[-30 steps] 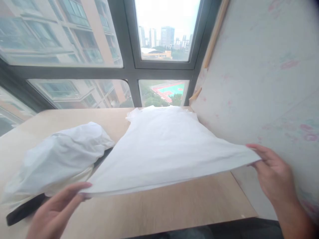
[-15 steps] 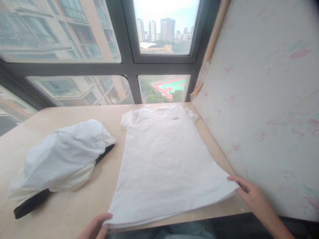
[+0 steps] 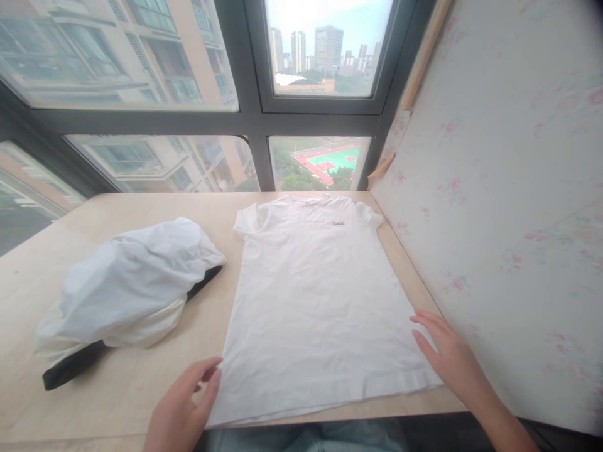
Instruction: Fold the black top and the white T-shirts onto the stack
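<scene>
A white T-shirt [image 3: 315, 295] lies flat on the pale wooden surface [image 3: 179, 402], collar toward the window and hem toward me. A small dark label print sits on its chest. My left hand [image 3: 186, 402] is at the shirt's lower left edge, thumb and fingers apart, holding nothing. On the opposite side my right hand [image 3: 445, 351] hovers at or just over the right edge near the hem, fingers spread and thumb apart. Whether either hand's fingertips touch the cloth I cannot tell.
A crumpled white and cream garment with black bands [image 3: 136, 282] lies left of the shirt. A flowered wall [image 3: 509, 207] rises close on the right. Beyond the surface stands a dark-framed window [image 3: 254, 125]. The front edge of the surface runs just below the hem.
Both hands have let go of the hem corners and moved up along the sides. The hem now lies flatter, its right corner no longer pulled out. The view has shifted slightly.
</scene>
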{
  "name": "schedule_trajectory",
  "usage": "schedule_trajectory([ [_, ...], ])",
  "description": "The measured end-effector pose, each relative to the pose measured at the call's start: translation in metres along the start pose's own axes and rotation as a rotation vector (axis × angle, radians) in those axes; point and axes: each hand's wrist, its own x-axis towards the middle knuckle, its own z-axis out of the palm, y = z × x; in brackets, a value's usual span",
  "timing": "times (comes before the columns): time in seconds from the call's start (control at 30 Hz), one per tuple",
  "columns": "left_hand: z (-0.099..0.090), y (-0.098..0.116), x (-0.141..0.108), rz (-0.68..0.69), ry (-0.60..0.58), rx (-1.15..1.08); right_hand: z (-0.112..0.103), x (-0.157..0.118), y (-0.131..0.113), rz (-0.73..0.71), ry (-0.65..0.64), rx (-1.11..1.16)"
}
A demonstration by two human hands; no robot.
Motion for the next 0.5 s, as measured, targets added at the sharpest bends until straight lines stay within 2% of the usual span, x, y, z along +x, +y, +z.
schedule_trajectory([
  [0.1,0.023,0.032,0.03,0.252,0.136,0.081,0.03,0.034,-0.055,-0.21,-0.002,-0.005],
  [0.17,0.043,0.047,0.043,0.348,0.143,0.203,0.051,0.048,-0.085,-0.317,-0.019,-0.053],
  [0.23,0.061,0.054,0.05,0.373,0.115,0.323,0.07,0.055,-0.103,-0.369,-0.033,-0.12],
  [0.37,0.079,0.05,0.045,0.36,0.075,0.424,0.095,0.051,-0.106,-0.389,-0.052,-0.218],
  [0.5,0.078,0.046,0.035,0.339,0.064,0.388,0.103,0.043,-0.096,-0.403,-0.035,-0.237],
])
